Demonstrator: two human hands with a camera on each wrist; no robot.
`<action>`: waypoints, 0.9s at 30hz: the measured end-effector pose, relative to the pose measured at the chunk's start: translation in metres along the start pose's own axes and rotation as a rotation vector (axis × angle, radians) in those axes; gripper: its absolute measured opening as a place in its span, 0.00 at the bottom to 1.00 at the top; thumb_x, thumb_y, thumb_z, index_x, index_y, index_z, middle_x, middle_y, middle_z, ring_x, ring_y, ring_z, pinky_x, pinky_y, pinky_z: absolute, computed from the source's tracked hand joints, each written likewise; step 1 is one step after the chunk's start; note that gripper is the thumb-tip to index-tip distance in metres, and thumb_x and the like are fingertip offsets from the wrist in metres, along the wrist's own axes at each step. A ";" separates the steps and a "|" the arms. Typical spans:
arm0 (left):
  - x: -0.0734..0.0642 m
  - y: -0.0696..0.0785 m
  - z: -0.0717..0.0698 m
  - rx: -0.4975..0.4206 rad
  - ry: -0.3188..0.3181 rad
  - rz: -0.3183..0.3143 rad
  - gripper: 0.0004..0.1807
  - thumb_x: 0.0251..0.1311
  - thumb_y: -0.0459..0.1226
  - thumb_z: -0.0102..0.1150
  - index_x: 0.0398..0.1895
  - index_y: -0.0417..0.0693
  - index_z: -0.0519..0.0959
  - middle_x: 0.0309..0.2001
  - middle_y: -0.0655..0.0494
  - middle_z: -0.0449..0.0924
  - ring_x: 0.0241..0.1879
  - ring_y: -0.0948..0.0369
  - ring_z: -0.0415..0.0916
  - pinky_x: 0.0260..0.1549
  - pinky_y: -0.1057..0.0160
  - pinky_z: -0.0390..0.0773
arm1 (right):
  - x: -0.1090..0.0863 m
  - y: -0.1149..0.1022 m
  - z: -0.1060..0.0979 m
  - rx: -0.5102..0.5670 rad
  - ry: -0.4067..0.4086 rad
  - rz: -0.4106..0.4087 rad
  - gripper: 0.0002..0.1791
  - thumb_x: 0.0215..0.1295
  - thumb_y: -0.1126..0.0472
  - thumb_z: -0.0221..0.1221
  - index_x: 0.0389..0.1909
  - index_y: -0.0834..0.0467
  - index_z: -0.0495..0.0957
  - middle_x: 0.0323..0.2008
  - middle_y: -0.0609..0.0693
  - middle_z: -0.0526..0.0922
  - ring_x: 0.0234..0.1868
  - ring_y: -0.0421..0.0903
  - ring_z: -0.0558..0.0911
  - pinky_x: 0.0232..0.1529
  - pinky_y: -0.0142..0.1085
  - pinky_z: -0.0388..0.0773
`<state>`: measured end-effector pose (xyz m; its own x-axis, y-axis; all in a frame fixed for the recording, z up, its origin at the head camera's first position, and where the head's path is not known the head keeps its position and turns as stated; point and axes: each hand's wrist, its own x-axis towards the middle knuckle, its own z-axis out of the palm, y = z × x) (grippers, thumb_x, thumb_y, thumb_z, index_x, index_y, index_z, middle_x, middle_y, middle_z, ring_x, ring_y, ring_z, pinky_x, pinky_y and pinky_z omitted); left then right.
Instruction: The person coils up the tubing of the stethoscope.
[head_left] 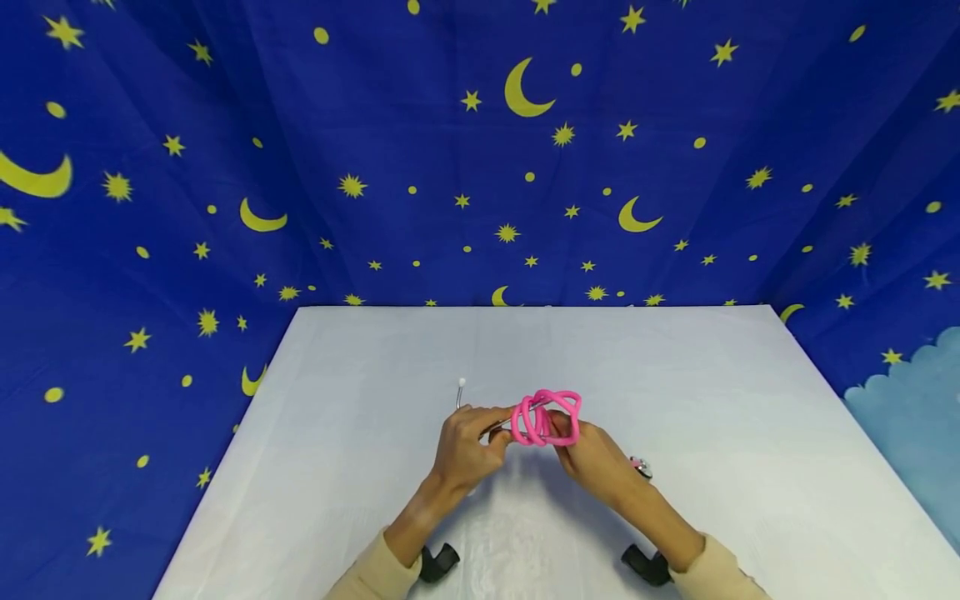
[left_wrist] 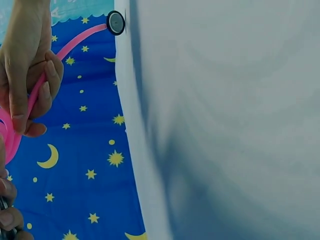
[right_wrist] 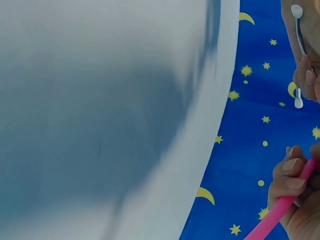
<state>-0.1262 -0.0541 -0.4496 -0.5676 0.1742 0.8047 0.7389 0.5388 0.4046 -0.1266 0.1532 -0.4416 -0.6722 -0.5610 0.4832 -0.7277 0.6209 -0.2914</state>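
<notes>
Both hands hold a stethoscope above the white table, its pink tubing [head_left: 570, 401] looped in coils around the metal ear tubes. My left hand [head_left: 465, 446] grips the ear tubes left of the coils, and a white ear tip [head_left: 462, 382] sticks up beyond its fingers. At the right of the coils, my right hand [head_left: 596, 460] pinches the tubing with thumb and fingers. From that hand a length of tubing runs out to the round chest piece [left_wrist: 116, 23], which hangs past the wrist. In the right wrist view a second ear tip [right_wrist: 299, 104] shows below the left hand.
Under the hands lies a white tabletop [head_left: 360, 375]. A blue cloth [head_left: 420, 158] with yellow stars and moons surrounds it at the back and sides. Black curved pieces [head_left: 440, 563] show beside both sleeves at the near edge.
</notes>
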 end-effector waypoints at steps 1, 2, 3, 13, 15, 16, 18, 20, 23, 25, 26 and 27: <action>-0.001 -0.001 0.000 -0.005 -0.004 -0.008 0.14 0.36 0.29 0.64 0.32 0.47 0.85 0.23 0.58 0.83 0.18 0.70 0.71 0.22 0.71 0.65 | 0.000 -0.001 0.000 -0.003 -0.008 0.003 0.12 0.53 0.70 0.57 0.40 0.60 0.75 0.28 0.48 0.82 0.24 0.36 0.77 0.24 0.26 0.71; -0.002 -0.003 0.000 -0.011 -0.004 -0.012 0.14 0.37 0.29 0.64 0.32 0.47 0.85 0.23 0.58 0.83 0.18 0.70 0.71 0.21 0.71 0.65 | -0.001 -0.002 0.000 -0.010 -0.019 0.009 0.12 0.54 0.70 0.57 0.40 0.60 0.76 0.28 0.47 0.82 0.24 0.36 0.76 0.24 0.26 0.71; -0.002 -0.005 0.000 -0.014 -0.005 -0.018 0.14 0.37 0.29 0.65 0.33 0.47 0.85 0.23 0.58 0.83 0.17 0.71 0.70 0.21 0.71 0.65 | -0.002 -0.003 0.001 -0.015 -0.033 0.015 0.12 0.55 0.69 0.57 0.41 0.61 0.76 0.27 0.47 0.81 0.23 0.35 0.75 0.23 0.25 0.70; -0.005 -0.021 -0.005 0.036 -0.037 -0.089 0.15 0.34 0.31 0.68 0.32 0.51 0.86 0.23 0.61 0.83 0.18 0.71 0.72 0.21 0.70 0.67 | -0.006 -0.010 0.006 0.000 -0.113 0.084 0.04 0.61 0.64 0.56 0.27 0.57 0.73 0.16 0.37 0.62 0.17 0.32 0.63 0.19 0.23 0.62; -0.006 -0.022 -0.004 0.043 -0.055 -0.101 0.15 0.34 0.31 0.68 0.32 0.51 0.86 0.23 0.61 0.83 0.17 0.71 0.71 0.21 0.70 0.67 | -0.007 -0.010 0.007 0.001 -0.137 0.102 0.05 0.62 0.64 0.55 0.26 0.57 0.73 0.15 0.37 0.62 0.17 0.32 0.62 0.18 0.23 0.61; -0.006 -0.023 -0.003 0.045 -0.064 -0.107 0.15 0.34 0.31 0.68 0.32 0.51 0.86 0.23 0.61 0.83 0.17 0.71 0.70 0.21 0.69 0.68 | -0.007 -0.010 0.007 -0.001 -0.148 0.110 0.06 0.62 0.63 0.55 0.26 0.57 0.72 0.15 0.37 0.62 0.17 0.32 0.62 0.18 0.23 0.62; -0.007 -0.024 -0.003 0.044 -0.077 -0.122 0.16 0.34 0.30 0.67 0.32 0.52 0.86 0.22 0.60 0.83 0.17 0.71 0.69 0.21 0.69 0.68 | -0.007 -0.010 0.007 -0.009 -0.169 0.125 0.07 0.62 0.63 0.54 0.25 0.56 0.72 0.15 0.37 0.62 0.17 0.32 0.63 0.17 0.23 0.62; -0.008 -0.024 -0.002 0.048 -0.088 -0.132 0.16 0.34 0.30 0.67 0.33 0.52 0.86 0.21 0.60 0.82 0.16 0.70 0.68 0.21 0.69 0.67 | -0.007 -0.011 0.008 -0.022 -0.183 0.133 0.07 0.62 0.62 0.55 0.24 0.55 0.72 0.14 0.37 0.62 0.17 0.32 0.63 0.17 0.24 0.62; -0.007 -0.024 -0.003 0.061 -0.100 -0.145 0.16 0.35 0.31 0.67 0.33 0.53 0.86 0.20 0.62 0.81 0.16 0.69 0.68 0.19 0.71 0.67 | -0.007 -0.012 0.007 -0.033 -0.189 0.139 0.07 0.62 0.63 0.55 0.24 0.55 0.71 0.14 0.38 0.62 0.17 0.32 0.63 0.17 0.24 0.62; -0.005 -0.024 -0.004 0.064 -0.098 -0.161 0.15 0.36 0.31 0.68 0.32 0.53 0.86 0.20 0.62 0.81 0.16 0.69 0.68 0.19 0.71 0.68 | -0.007 -0.013 0.007 -0.037 -0.187 0.136 0.07 0.61 0.62 0.56 0.25 0.55 0.71 0.14 0.37 0.62 0.17 0.32 0.64 0.18 0.24 0.62; -0.004 -0.023 -0.004 0.067 -0.094 -0.167 0.14 0.36 0.32 0.68 0.32 0.53 0.86 0.20 0.62 0.81 0.16 0.69 0.68 0.19 0.71 0.68 | -0.007 -0.014 0.006 -0.037 -0.186 0.133 0.07 0.61 0.62 0.56 0.25 0.55 0.71 0.14 0.37 0.61 0.16 0.32 0.64 0.18 0.24 0.62; -0.003 -0.023 -0.005 0.071 -0.093 -0.172 0.14 0.36 0.32 0.68 0.32 0.53 0.86 0.20 0.62 0.81 0.16 0.68 0.69 0.19 0.71 0.68 | -0.007 -0.015 0.005 -0.037 -0.183 0.129 0.06 0.61 0.63 0.56 0.25 0.55 0.71 0.13 0.37 0.61 0.16 0.32 0.64 0.17 0.24 0.62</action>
<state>-0.1395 -0.0712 -0.4589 -0.7166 0.1481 0.6816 0.6026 0.6236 0.4980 -0.1117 0.1444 -0.4449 -0.7752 -0.5635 0.2855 -0.6310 0.7117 -0.3087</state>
